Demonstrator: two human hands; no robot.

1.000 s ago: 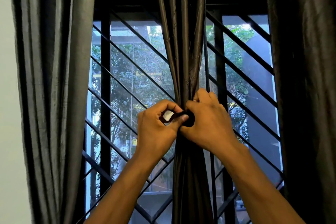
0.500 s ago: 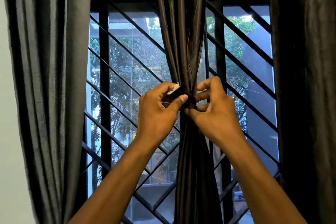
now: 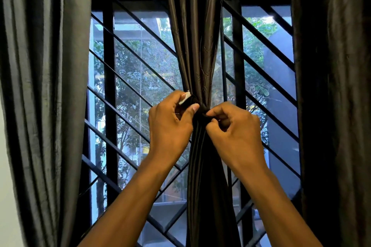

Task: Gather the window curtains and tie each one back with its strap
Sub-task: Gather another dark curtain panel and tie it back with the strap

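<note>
A dark brown middle curtain (image 3: 195, 50) hangs bunched into a narrow column in front of the window. A dark strap (image 3: 200, 110) circles it at its narrowest point. My left hand (image 3: 170, 124) pinches one strap end, which carries a white patch (image 3: 185, 98), between thumb and fingers. My right hand (image 3: 233, 129) pinches the other side of the strap with curled fingers, right against the curtain. The strap's join is hidden between my fingers.
A grey curtain (image 3: 43, 86) hangs loose at the left and a dark curtain (image 3: 333, 86) at the right. Behind them stands a black window grille (image 3: 109, 86) with diagonal bars, trees beyond. A pale wall (image 3: 6, 196) borders the far left.
Both hands have shifted up the curtain with the strap. My right hand's fingers have curled in tighter on the strap, and the left holds the white-patched end higher.
</note>
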